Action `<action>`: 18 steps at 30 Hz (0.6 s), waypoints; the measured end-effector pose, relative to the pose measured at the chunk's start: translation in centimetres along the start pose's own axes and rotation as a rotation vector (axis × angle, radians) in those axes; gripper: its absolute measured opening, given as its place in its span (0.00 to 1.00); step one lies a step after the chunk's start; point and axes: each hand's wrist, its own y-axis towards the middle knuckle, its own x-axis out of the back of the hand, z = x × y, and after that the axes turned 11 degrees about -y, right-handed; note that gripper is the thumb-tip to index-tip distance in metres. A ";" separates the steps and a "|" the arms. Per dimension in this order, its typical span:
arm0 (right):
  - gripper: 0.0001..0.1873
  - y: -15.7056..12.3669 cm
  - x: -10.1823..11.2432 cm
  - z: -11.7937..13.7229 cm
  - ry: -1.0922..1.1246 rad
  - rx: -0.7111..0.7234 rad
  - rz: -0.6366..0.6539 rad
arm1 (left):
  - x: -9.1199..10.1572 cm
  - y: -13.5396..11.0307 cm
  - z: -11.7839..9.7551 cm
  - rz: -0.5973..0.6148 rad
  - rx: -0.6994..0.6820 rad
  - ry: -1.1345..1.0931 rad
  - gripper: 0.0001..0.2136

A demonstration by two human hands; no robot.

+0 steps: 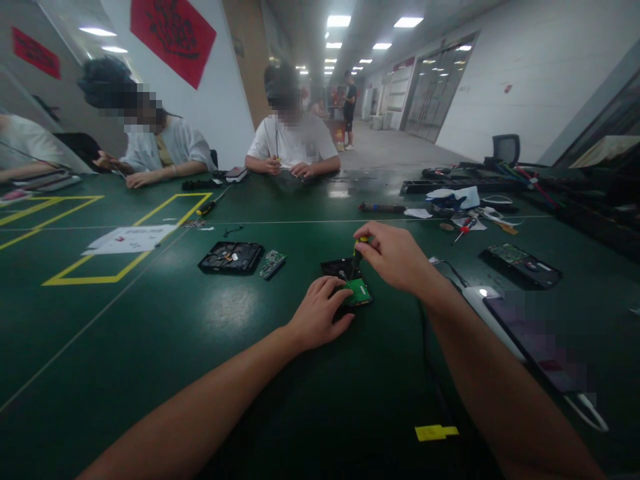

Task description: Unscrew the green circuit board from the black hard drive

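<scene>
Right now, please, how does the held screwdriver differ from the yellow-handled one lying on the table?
The held screwdriver stands nearly upright; the lying screwdriver rests flat. The right hand partly covers the held screwdriver; the lying screwdriver is uncovered. Both show yellow and dark parts.

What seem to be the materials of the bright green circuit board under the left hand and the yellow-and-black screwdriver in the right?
The bright green circuit board is perhaps smooth, coated fibreglass, from its flat face. The yellow-and-black screwdriver probably has a plastic handle, from its solid colours; finish unclear.
</scene>
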 end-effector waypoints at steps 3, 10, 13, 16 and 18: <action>0.06 0.1 0.1 0.1 -0.030 0.044 -0.022 | 0.0 0.0 -0.1 0.003 0.010 0.003 0.22; 0.04 0.0 0.2 0.4 -0.001 0.100 -0.017 | -0.1 -0.2 0.0 -0.028 0.035 0.059 0.22; 0.09 0.0 -0.1 0.2 -0.007 0.071 -0.029 | -0.2 -0.2 0.1 -0.018 0.034 0.062 0.22; 0.08 0.1 -0.4 -0.1 -0.071 0.039 -0.028 | -0.3 -0.1 0.2 -0.016 0.025 0.069 0.22; 0.08 0.2 -0.5 -0.2 -0.101 0.039 -0.030 | -0.3 -0.1 0.2 -0.012 0.019 0.069 0.22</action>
